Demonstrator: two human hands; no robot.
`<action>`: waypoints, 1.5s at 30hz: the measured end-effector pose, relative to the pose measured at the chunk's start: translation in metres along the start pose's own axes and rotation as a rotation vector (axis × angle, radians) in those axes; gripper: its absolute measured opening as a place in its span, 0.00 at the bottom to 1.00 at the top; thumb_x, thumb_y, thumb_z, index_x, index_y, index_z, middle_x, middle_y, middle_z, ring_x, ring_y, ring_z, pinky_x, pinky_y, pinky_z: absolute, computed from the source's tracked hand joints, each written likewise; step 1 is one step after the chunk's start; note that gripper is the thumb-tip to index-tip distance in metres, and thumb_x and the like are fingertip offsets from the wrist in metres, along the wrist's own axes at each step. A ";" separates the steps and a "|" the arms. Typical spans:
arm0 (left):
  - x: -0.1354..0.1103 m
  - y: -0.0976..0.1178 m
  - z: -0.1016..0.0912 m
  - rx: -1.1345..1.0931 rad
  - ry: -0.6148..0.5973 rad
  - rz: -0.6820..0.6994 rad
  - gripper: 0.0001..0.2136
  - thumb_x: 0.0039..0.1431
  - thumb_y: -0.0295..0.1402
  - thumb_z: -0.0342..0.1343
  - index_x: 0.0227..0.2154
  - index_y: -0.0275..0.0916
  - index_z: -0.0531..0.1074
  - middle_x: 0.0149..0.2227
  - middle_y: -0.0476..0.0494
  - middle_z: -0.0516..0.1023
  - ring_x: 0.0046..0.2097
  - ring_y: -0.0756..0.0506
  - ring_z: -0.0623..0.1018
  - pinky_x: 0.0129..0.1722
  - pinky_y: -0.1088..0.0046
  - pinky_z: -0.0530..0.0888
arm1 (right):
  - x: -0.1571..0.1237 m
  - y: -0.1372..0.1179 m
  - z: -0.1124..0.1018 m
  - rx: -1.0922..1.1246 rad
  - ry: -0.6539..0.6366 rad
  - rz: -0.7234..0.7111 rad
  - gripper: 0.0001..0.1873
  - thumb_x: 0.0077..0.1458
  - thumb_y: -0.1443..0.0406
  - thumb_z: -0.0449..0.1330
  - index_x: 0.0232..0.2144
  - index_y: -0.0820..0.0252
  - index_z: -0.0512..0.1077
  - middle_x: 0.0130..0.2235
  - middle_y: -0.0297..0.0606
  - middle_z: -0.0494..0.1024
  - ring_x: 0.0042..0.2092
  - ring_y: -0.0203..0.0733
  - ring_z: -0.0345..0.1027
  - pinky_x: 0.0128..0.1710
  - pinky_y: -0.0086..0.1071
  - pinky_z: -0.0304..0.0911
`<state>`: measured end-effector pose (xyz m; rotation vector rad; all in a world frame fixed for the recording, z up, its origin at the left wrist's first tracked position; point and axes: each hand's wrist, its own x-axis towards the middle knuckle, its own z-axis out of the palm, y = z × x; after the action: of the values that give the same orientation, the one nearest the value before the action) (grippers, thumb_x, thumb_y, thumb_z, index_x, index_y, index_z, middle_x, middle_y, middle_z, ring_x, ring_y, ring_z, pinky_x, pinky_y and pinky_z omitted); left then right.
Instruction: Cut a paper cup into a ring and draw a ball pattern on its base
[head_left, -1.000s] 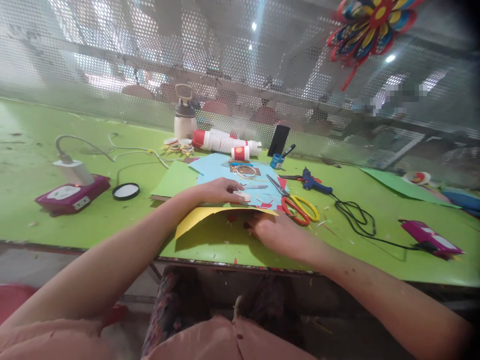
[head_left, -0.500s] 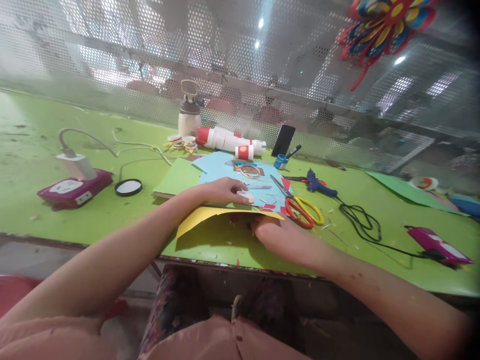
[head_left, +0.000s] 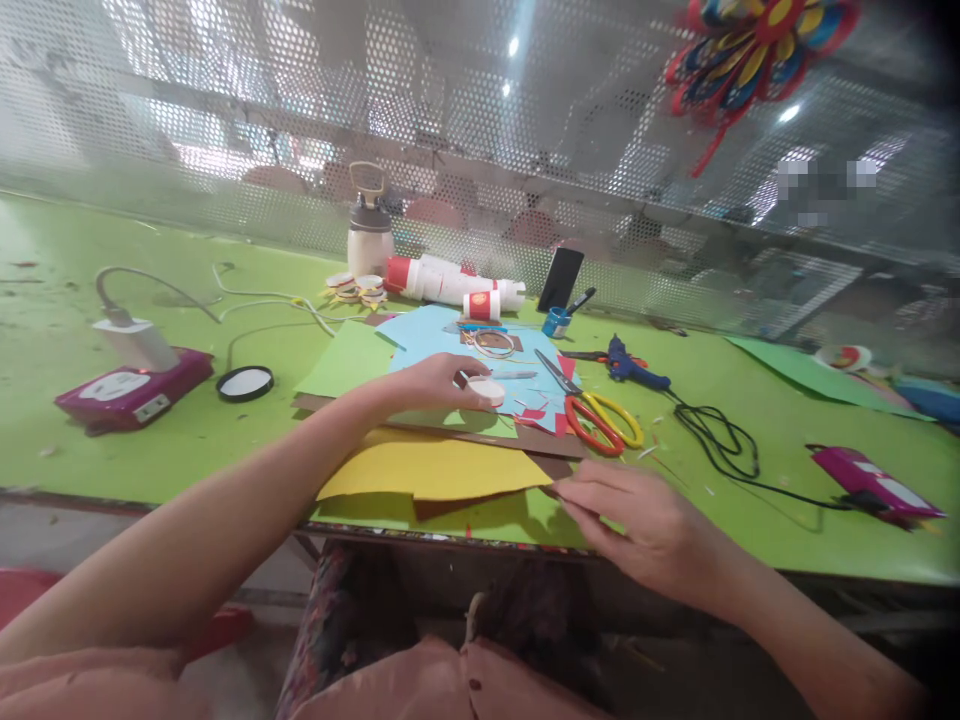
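1. Pinches the right corner of the yellow paper [head_left: 442, 468] between the thumb and fingers of the right hand [head_left: 553, 490]
2. Has the yellow paper near the front edge of the table [head_left: 187, 460], next to the left forearm, with part of a brown sheet [head_left: 560, 466] visible underneath; cannot tell if also gripping the brown sheet
3. Holds a small white disc [head_left: 489, 391] in the left hand [head_left: 431, 383], closed on it with thumb and fingers, over the heap of light-green paper [head_left: 345, 355] and blue paper [head_left: 427, 328]
4. Has scissors [head_left: 576, 392] just right of the heap, with blades over the blue paper and handles toward the right hand
5. Beyond the scissors, has a blue glue gun [head_left: 621, 360] lying near, with a loose black cord [head_left: 720, 440] to the right
6. Farther back, has a red-and-white cup [head_left: 481, 305] beside a propped-up phone [head_left: 561, 280]
7. At far left, has a purple socket block [head_left: 135, 395] near a round black-rimmed lid [head_left: 245, 382]
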<state>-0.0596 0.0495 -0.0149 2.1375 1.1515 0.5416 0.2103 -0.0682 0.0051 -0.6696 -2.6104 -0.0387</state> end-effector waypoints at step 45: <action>-0.016 0.035 0.045 0.186 0.028 0.105 0.14 0.55 0.39 0.60 0.42 0.41 0.70 0.40 0.43 0.69 0.44 0.41 0.69 0.44 0.61 0.69 | 0.035 0.056 0.024 0.145 -0.172 0.084 0.13 0.62 0.62 0.56 0.42 0.65 0.76 0.45 0.49 0.72 0.48 0.50 0.59 0.49 0.48 0.60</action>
<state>-0.0198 0.0066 -0.0234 2.3668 1.1486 0.5299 0.1987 0.0005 -0.0062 -0.7587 -2.7125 0.2420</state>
